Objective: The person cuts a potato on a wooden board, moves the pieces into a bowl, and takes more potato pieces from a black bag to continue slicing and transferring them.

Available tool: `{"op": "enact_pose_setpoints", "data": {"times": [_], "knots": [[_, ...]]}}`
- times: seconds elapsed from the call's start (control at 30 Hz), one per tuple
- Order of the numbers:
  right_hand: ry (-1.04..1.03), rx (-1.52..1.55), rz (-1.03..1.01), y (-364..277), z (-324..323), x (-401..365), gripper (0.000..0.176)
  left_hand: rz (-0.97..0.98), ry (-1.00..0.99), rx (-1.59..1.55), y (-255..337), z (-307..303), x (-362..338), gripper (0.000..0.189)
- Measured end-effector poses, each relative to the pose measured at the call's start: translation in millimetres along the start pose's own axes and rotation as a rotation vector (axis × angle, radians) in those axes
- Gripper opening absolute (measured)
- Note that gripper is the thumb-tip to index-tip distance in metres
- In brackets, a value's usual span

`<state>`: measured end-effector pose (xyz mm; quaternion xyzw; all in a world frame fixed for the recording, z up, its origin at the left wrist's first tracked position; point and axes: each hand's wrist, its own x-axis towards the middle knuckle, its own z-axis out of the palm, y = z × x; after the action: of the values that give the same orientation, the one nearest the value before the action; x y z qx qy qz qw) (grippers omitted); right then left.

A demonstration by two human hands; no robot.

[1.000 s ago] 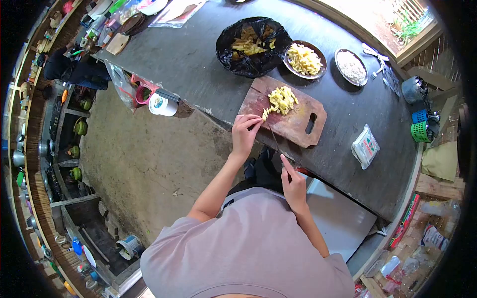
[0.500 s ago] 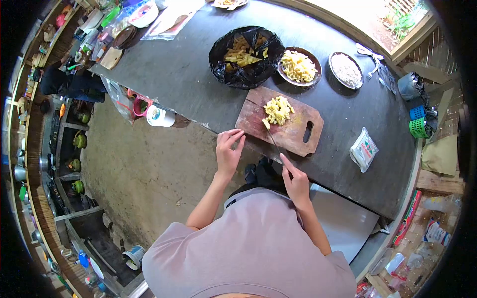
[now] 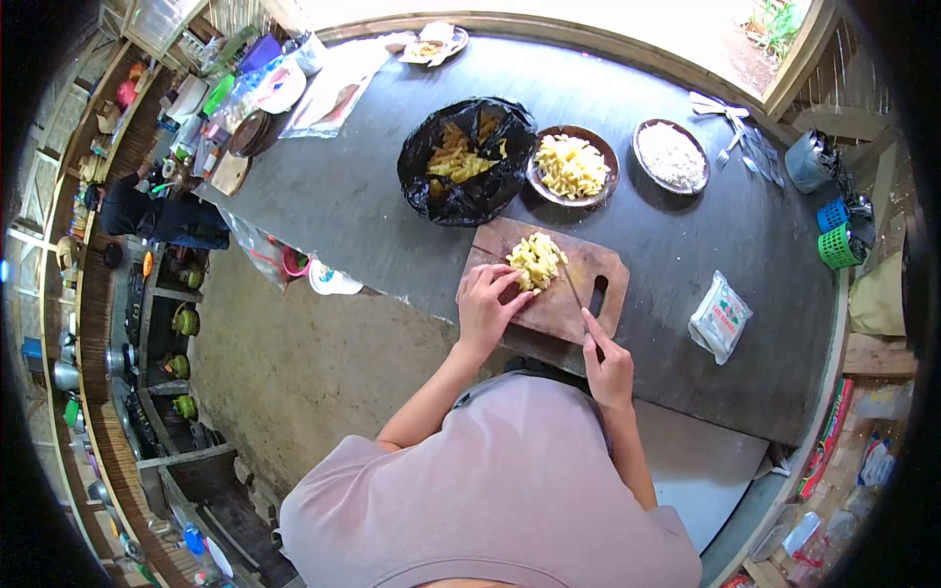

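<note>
A pile of chopped yellow pieces [image 3: 535, 257] lies on a wooden cutting board [image 3: 559, 318] with a slot handle, at the near table edge. My left hand [image 3: 483, 306] rests at the pile's near left side, fingers and thumb apart and touching the pieces. In my right hand [image 3: 610, 372] is a knife [image 3: 572, 286], gripped by its handle, its thin blade along the right side of the pile. Behind the board stand a brown bowl [image 3: 614, 174] heaped with yellow pieces and a container lined with a black plastic bag [image 3: 417, 181], holding more yellow pieces.
A dish of white grains or shreds [image 3: 672, 157] stands at the back right, near some cutlery [image 3: 730, 122]. A white packet [image 3: 720, 318] lies right of the board. Far left, a person [image 3: 162, 216] in dark clothes stands near shelves. Plastic baskets [image 3: 838, 245] are at the right.
My left hand has moved from the board's near edge onto the pile. The knife has shifted from the pile's near side to its right side. The view has shifted slightly.
</note>
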<state>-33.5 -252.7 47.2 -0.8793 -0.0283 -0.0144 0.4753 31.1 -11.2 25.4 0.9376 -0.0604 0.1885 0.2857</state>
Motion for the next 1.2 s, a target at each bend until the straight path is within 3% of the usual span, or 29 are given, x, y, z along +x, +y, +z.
{"op": "enact_pose_setpoints", "data": {"times": [0.1, 0.27, 0.47, 0.6, 0.77, 1.0, 1.2], "knots": [[0.014, -0.092, 0.07, 1.4, -9.3, 15.5, 0.043, 0.004, 0.015, -0.09, -2.0, -3.9, 17.1, 0.04], [-0.008, -0.073, -0.01, 9.3, -7.9, 38.6, 0.043, -0.027, 0.155, -0.05, -22.3, -17.2, 66.0, 0.032], [-0.011, -0.057, -0.106, 19.2, -6.6, 77.9, 0.043, -0.048, 0.319, 0.128, -87.6, -22.2, 142.1, 0.022], [-0.025, -0.055, -0.147, 16.3, -13.0, 91.3, 0.044, -0.065, 0.32, 0.231, -135.7, -12.1, 179.5, 0.016], [0.001, -0.001, -0.17, 23.9, -10.5, 88.5, 0.044, -0.141, 0.07, 0.516, -155.1, -8.1, 201.4, 0.012], [0.007, -0.003, -0.085, 20.9, -7.9, 78.2, 0.044, -0.172, 0.137, 0.393, -152.0, 0.8, 193.8, 0.011], [0.01, -0.002, -0.159, 22.0, -8.4, 82.4, 0.043, -0.1, 0.187, 0.431, -180.0, -0.7, 196.1, 0.011]]}}
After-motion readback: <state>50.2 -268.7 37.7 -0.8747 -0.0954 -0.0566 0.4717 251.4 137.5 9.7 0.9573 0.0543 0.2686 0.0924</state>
